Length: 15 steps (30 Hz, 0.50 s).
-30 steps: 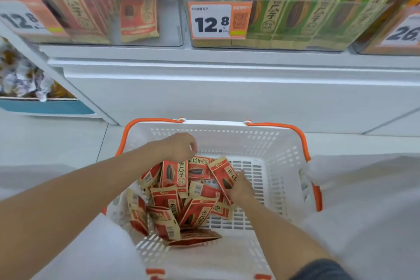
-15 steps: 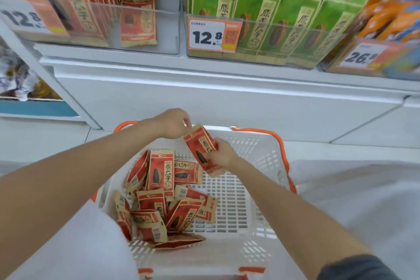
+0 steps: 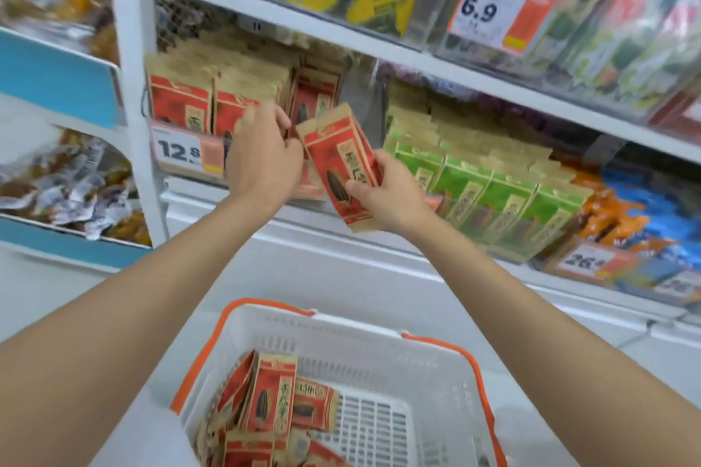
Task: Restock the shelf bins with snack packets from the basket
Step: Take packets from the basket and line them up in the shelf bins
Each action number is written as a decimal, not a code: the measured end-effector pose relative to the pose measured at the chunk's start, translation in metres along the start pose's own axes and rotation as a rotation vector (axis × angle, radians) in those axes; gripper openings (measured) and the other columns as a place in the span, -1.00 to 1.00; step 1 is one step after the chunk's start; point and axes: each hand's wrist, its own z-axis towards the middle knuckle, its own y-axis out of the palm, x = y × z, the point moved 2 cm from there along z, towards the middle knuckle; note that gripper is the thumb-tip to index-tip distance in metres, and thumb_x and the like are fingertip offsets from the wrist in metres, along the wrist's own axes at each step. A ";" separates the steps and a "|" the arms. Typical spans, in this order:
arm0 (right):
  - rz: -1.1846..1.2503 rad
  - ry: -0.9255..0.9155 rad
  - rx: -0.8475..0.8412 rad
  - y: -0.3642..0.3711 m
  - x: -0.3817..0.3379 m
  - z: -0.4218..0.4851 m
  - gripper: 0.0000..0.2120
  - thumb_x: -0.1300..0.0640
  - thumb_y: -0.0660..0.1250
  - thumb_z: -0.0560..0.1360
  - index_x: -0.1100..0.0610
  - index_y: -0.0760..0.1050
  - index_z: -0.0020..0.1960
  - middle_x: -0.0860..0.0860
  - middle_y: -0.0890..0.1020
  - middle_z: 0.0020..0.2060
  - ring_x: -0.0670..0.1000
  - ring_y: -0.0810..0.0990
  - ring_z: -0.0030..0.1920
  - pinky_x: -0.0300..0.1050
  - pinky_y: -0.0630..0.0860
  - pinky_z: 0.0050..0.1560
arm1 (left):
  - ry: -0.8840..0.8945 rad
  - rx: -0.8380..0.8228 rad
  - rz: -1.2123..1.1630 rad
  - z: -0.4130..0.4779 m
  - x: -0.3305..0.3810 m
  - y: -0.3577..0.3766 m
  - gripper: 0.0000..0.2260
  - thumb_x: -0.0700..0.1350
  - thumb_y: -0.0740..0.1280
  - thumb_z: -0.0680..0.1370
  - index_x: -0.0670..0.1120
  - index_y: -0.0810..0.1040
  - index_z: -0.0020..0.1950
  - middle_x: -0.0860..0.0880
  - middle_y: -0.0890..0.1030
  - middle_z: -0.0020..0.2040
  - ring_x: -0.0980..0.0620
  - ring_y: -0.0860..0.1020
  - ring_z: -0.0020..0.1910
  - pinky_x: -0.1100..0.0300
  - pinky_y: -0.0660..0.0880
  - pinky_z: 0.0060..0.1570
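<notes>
White shop shelving (image 3: 398,57), several tiers of snack packs. The upper tiers and far right are smeared, so most labels there are unreadable. Mid tier: a clear-walled shelf bin (image 3: 371,114) with a row of red-and-brown paper stocked packets (image 3: 182,106) standing upright. The orange-and-white price tag (image 3: 182,152) on its front reads 12.8. The next bin to the right is full of green packets (image 3: 493,193).

The right hand (image 3: 390,201) grips one red-and-brown paper packet by its lower end, thumb across the face. This held packet (image 3: 337,159) is tilted, top end at the bin mouth.

The left hand (image 3: 261,163) is at the bin front, fingers curled, tips just beside the held packet's top corner. Can't tell whether it pinches that one, the stocked ones, or nothing. It hides part of the row.

Below is a white slotted plastic basket (image 3: 379,330) with orange handles. A pile of red basket packets (image 3: 269,398) sits in its left half, the lower part out of view.
</notes>
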 end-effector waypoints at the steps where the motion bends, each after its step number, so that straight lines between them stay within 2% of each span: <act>1: 0.025 0.004 0.026 -0.002 -0.011 0.016 -0.77 0.19 0.42 0.48 0.08 0.44 0.08 -0.03 0.58 -0.06 -0.05 0.56 -0.09 -0.19 0.43 -0.09 | 0.007 0.041 0.067 0.007 -0.006 -0.003 -0.82 -0.21 0.29 0.49 -0.04 0.39 0.05 -0.06 0.46 0.14 -0.10 0.42 0.14 0.01 0.40 0.09; 3: 0.137 0.071 0.069 -0.003 -0.027 0.053 -0.75 0.20 0.43 0.46 0.13 0.46 0.10 0.00 0.62 -0.02 0.00 0.61 -0.04 -0.11 0.53 -0.02 | 0.052 0.095 0.222 0.017 -0.018 -0.001 -0.68 -0.21 0.30 0.48 -0.10 0.39 0.22 -0.11 0.41 0.31 -0.14 0.33 0.32 -0.05 0.29 0.28; 6: 0.273 0.237 0.017 0.008 -0.040 0.103 -0.66 0.25 0.45 0.42 0.25 0.49 0.16 0.14 0.67 -0.05 0.13 0.68 -0.10 0.10 0.62 0.03 | 0.136 0.086 0.357 0.026 -0.041 0.009 -0.48 -0.18 0.27 0.51 -0.10 0.26 0.47 -0.10 0.15 0.56 -0.09 0.08 0.55 -0.12 0.07 0.45; 8: 0.292 0.314 -0.080 0.023 -0.042 0.122 -0.77 0.27 0.42 0.46 0.28 0.48 0.07 0.16 0.67 -0.13 0.13 0.67 -0.17 0.10 0.63 -0.01 | 0.210 0.070 0.429 0.029 -0.057 0.016 -0.44 -0.12 0.22 0.57 -0.10 0.16 0.55 -0.09 0.07 0.59 -0.07 0.02 0.57 -0.12 0.06 0.45; 10: 0.342 0.384 -0.145 0.038 -0.036 0.135 -0.90 0.28 0.34 0.53 0.24 0.43 -0.02 0.16 0.62 -0.15 0.10 0.62 -0.22 0.01 0.59 -0.12 | 0.284 0.046 0.497 0.032 -0.072 0.020 -0.44 -0.05 0.16 0.62 -0.10 0.07 0.59 -0.11 0.05 0.60 -0.07 0.03 0.57 -0.13 0.08 0.44; 13: 0.472 0.499 -0.198 0.058 -0.014 0.149 -0.91 0.30 0.27 0.58 0.19 0.45 0.07 0.17 0.63 -0.05 0.08 0.63 -0.22 0.03 0.60 -0.09 | 0.354 0.036 0.561 0.037 -0.088 0.022 -0.46 0.02 0.07 0.64 -0.08 0.02 0.60 -0.10 0.04 0.60 -0.06 0.03 0.57 -0.16 0.11 0.43; 15: 0.452 0.542 -0.205 0.072 0.004 0.155 -0.90 0.34 0.22 0.59 0.20 0.44 -0.04 0.15 0.61 -0.17 0.04 0.62 -0.35 0.01 0.63 -0.11 | 0.366 0.046 0.583 0.039 -0.093 0.023 -0.45 0.06 0.04 0.64 -0.06 0.01 0.60 -0.08 0.03 0.60 -0.04 0.01 0.58 -0.16 0.10 0.43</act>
